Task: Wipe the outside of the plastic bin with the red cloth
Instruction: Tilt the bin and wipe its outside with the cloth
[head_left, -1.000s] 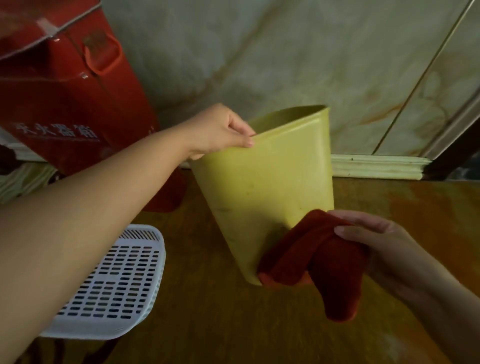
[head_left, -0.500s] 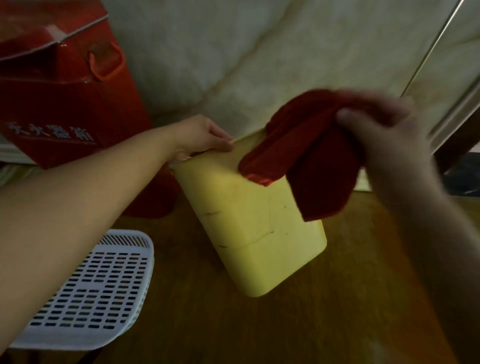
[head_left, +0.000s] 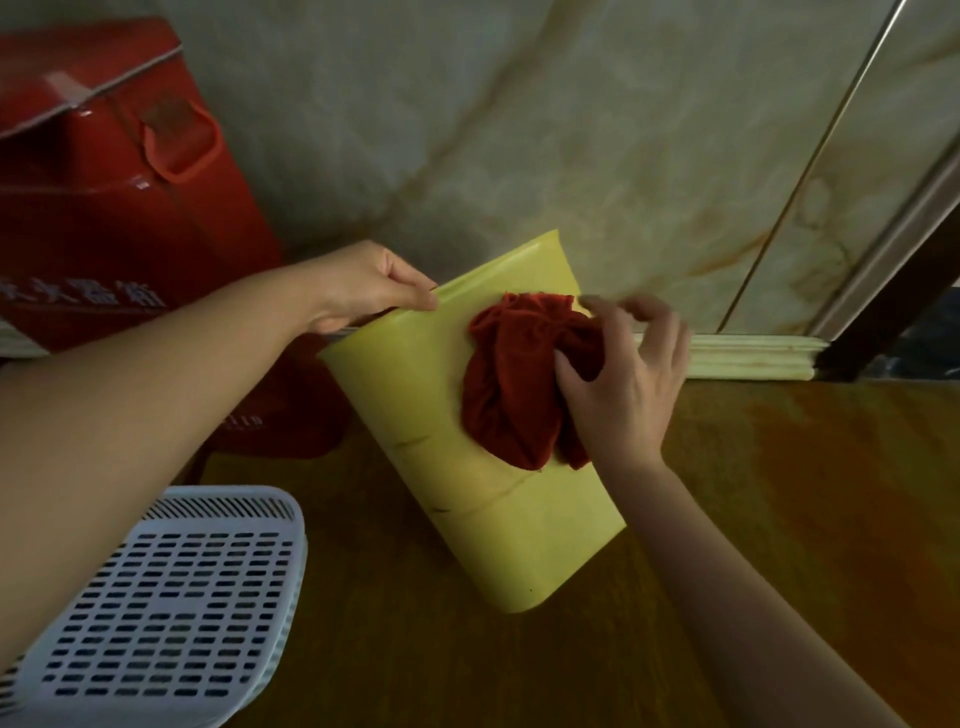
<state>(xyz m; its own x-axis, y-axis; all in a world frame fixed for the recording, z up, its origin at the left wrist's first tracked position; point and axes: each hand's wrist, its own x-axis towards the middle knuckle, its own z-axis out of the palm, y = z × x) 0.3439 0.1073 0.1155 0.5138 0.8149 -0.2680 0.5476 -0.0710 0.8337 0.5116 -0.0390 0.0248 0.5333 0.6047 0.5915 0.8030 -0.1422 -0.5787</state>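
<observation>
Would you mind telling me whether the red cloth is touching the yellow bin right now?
Touching. The head view shows the red cloth pressed flat against the yellow bin side wall under the right hand.

Home interior, marble wall (head_left: 597, 130), wooden floor (head_left: 779, 493)

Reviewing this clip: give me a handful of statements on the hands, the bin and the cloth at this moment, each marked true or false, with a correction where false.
1. The left hand grips the rim of the yellow bin. True.
2. The bin stands upright on the wooden surface. False: it is tilted, its rim leaning away toward the wall.
3. The right hand presses the red cloth against the bin's outer wall. True.
4. The cloth lies inside the bin. False: it is on the outside, on the upper half of the side facing the camera.
5. A white slotted basket sits to the bin's lower left. True.
</observation>
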